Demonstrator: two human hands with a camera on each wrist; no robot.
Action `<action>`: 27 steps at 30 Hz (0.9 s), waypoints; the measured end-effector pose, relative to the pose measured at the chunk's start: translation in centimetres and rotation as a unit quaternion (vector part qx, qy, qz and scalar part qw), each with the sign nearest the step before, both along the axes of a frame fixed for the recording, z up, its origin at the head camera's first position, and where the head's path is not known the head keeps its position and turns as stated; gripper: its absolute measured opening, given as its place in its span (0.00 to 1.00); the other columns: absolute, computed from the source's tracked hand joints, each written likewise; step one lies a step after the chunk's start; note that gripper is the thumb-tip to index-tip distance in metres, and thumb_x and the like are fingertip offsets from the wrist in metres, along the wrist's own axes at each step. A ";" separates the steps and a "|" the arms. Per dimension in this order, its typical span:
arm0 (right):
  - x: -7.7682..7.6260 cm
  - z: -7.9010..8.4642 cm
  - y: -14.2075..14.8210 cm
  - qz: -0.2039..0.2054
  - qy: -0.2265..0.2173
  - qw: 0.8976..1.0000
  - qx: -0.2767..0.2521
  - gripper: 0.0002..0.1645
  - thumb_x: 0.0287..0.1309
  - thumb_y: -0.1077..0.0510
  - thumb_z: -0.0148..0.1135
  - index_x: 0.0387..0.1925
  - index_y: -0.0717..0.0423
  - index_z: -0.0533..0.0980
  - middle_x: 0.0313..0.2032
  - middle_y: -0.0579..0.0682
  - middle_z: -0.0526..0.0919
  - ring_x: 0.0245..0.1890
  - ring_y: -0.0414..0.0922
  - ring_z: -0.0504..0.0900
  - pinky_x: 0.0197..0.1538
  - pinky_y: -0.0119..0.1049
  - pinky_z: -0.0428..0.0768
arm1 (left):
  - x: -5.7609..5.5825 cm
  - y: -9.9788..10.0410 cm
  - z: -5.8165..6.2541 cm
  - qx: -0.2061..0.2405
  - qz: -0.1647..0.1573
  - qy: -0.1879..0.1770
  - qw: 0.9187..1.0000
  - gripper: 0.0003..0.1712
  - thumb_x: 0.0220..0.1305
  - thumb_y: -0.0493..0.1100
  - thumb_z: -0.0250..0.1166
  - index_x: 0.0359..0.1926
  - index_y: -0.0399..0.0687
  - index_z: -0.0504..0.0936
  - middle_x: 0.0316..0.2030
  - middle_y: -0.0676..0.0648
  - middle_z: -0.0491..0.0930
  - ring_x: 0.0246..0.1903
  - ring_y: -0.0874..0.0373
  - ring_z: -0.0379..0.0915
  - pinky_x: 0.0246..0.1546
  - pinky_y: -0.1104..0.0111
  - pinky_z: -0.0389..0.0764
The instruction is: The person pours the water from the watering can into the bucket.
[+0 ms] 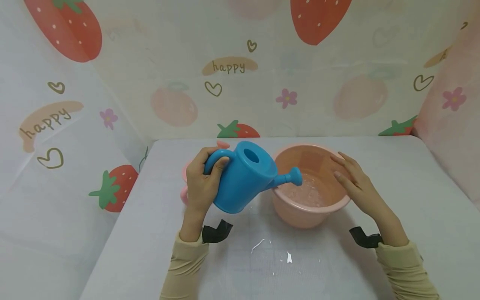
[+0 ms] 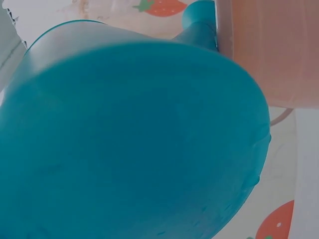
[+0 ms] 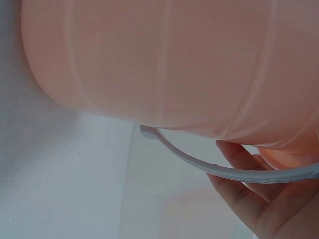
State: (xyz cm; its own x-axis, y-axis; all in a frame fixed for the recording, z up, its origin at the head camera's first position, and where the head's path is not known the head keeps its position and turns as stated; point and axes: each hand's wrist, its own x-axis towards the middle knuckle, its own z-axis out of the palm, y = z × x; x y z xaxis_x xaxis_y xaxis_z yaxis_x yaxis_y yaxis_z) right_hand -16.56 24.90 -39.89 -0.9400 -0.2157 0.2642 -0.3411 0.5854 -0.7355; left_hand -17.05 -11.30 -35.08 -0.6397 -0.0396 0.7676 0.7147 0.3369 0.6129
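Note:
My left hand (image 1: 202, 179) grips the looped handle of a blue watering can (image 1: 243, 179), fingers and thumb around it. The can is held off the table and tilted right, its spout reaching over the near left rim of a pink bucket (image 1: 303, 218). Its base (image 2: 134, 144) fills much of the left wrist view. Shiny clear liquid, likely water, lies in the bucket; no stream shows from the spout. My right hand (image 1: 354, 181) is at the bucket's right rim, fingers fairly straight and spread. A pale bail handle (image 3: 224, 172) crosses before that hand in the right wrist view.
Behind my left hand a pink object (image 1: 184, 193) is mostly hidden. Small wet spots (image 1: 289, 257) glisten on the white tabletop (image 1: 262, 275) in front. Printed cloth (image 1: 243, 100) with strawberries and hearts hangs behind and at both sides.

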 end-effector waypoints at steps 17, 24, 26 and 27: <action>0.0 0.1 -0.1 -0.010 -0.002 1.000 0.000 0.28 0.67 0.52 0.48 0.67 0.45 0.59 0.70 0.53 0.51 0.69 0.60 0.50 0.58 0.70 0.54 | 0.2 0.0 0.2 -0.022 0.007 0.009 1.000 0.23 0.57 0.53 0.61 0.36 0.33 0.75 0.30 0.39 0.80 0.31 0.51 0.78 0.38 0.57 0.81; 0.0 0.0 0.0 -0.010 -0.008 1.000 0.000 0.28 0.67 0.51 0.48 0.67 0.45 0.60 0.70 0.52 0.50 0.69 0.59 0.49 0.58 0.70 0.54 | 0.1 0.1 0.1 -0.043 0.015 0.019 0.999 0.27 0.58 0.57 0.57 0.35 0.33 0.75 0.29 0.39 0.78 0.29 0.51 0.77 0.37 0.56 0.81; 0.0 0.0 0.0 -0.009 -0.007 1.000 -0.002 0.28 0.67 0.52 0.48 0.67 0.45 0.60 0.70 0.52 0.50 0.69 0.59 0.48 0.58 0.70 0.53 | 0.1 0.1 0.1 -0.043 0.016 0.019 0.999 0.27 0.59 0.57 0.57 0.35 0.33 0.75 0.29 0.39 0.78 0.30 0.50 0.77 0.37 0.56 0.81; 0.0 0.0 0.0 -0.009 -0.007 1.000 -0.002 0.28 0.67 0.52 0.48 0.67 0.45 0.60 0.70 0.52 0.50 0.69 0.59 0.48 0.58 0.70 0.53 | 0.1 0.1 0.1 -0.043 0.016 0.018 0.999 0.27 0.59 0.57 0.57 0.35 0.33 0.75 0.29 0.39 0.78 0.30 0.50 0.77 0.37 0.56 0.81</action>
